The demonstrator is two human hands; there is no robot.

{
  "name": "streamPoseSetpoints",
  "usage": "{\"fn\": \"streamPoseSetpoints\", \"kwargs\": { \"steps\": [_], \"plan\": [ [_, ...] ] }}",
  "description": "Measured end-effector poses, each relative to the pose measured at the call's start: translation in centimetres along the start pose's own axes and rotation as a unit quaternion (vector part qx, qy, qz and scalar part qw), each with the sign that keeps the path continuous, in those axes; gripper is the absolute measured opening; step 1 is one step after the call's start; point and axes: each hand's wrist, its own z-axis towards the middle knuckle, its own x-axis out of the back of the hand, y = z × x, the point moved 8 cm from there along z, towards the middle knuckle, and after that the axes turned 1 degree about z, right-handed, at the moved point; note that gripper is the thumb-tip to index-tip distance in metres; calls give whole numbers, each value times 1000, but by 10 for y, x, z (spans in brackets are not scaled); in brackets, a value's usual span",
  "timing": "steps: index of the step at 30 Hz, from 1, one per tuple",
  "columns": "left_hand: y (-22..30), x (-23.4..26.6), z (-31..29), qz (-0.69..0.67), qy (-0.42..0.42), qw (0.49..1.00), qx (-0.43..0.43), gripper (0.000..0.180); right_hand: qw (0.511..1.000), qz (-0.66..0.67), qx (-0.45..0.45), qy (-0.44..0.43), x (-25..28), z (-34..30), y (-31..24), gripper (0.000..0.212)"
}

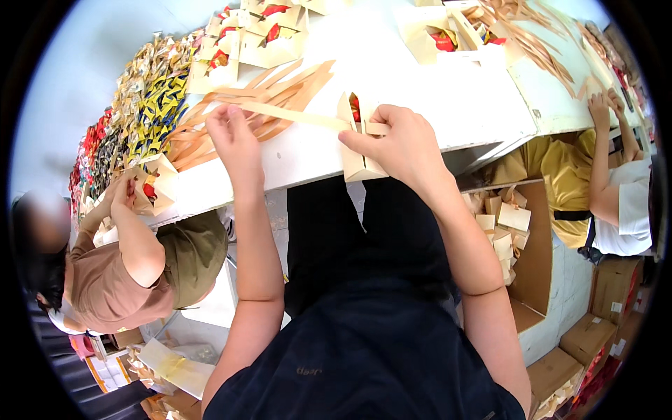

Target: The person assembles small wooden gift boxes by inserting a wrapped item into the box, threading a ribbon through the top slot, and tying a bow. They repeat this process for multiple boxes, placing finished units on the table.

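At the table's near edge stands a small cream paper box [362,168], its top flaps partly parted and a red wrapped item [355,108] showing inside. A pale satin ribbon [297,117] passes across the box at its flaps and stretches left. My left hand [234,140] pinches the ribbon's far end, raised over the table edge. My right hand [400,140] is closed on the box's upper right side, thumb in front, with a short piece of ribbon beside its fingers. How much of the box its fingers grip is partly hidden.
Loose peach ribbons [280,98] lie beyond my left hand. Filled open boxes [255,42] and heaped wrapped packets [161,98] stand at the back left. Co-workers sit left [126,280] and right [570,175]. Below right, a carton [542,245] holds several closed boxes.
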Motion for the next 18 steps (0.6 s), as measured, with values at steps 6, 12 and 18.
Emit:
{"fn": "streamPoseSetpoints", "kwargs": {
  "steps": [6,12,18],
  "plan": [
    [16,-39,-83,264,-309,910,85,67,1000,16,-17,12,-3,-2,2,55],
    [18,-105,-74,-42,-273,960,-33,41,998,-22,-51,-5,0,2,2,54],
    [2,-148,-80,-252,-394,866,178,34,998,-59,9,-32,-1,15,2,57]
  ]
}}
